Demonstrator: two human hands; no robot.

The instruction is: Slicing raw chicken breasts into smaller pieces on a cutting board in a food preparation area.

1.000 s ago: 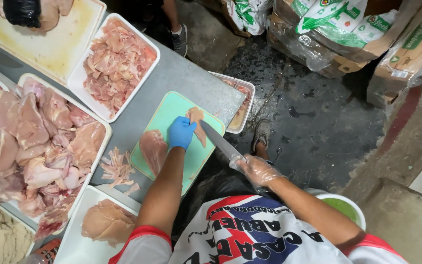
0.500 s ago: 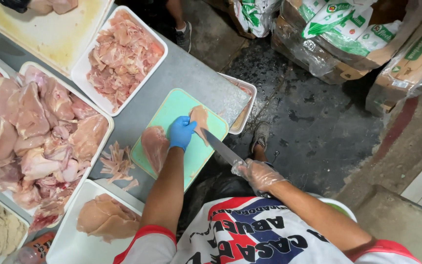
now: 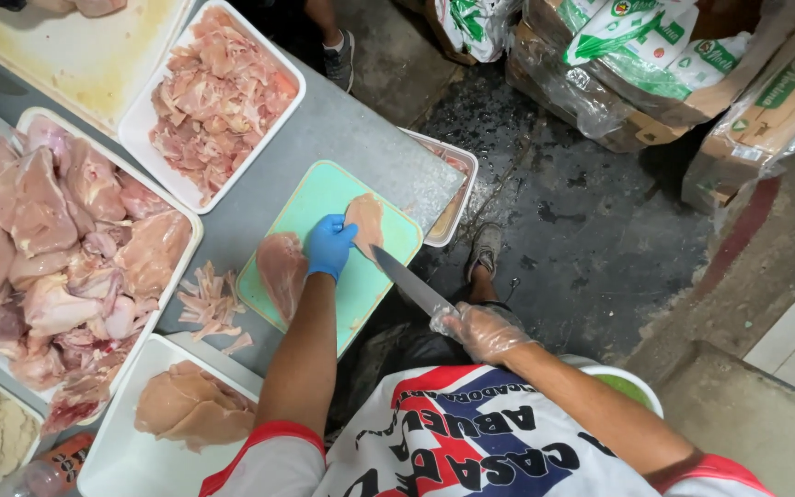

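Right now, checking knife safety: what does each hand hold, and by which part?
Right hand grips the long steel knife by its handle; blue-gloved left hand presses the pale chicken piece.

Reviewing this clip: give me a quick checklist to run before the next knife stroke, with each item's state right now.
1. Left hand in its blue glove pins the pale raw chicken piece: ok.
2. Right hand in its clear plastic glove grips the long steel knife: ok.
3. Blade tip at the meat, beside the left fingers: cannot tell the gap.
4. Meat fully on the green plastic cutting board: ok.
5. Board sits flat on the grey metal table: ok, though near the edge.
6. Second fillet overhangs the board's left edge: not ok.
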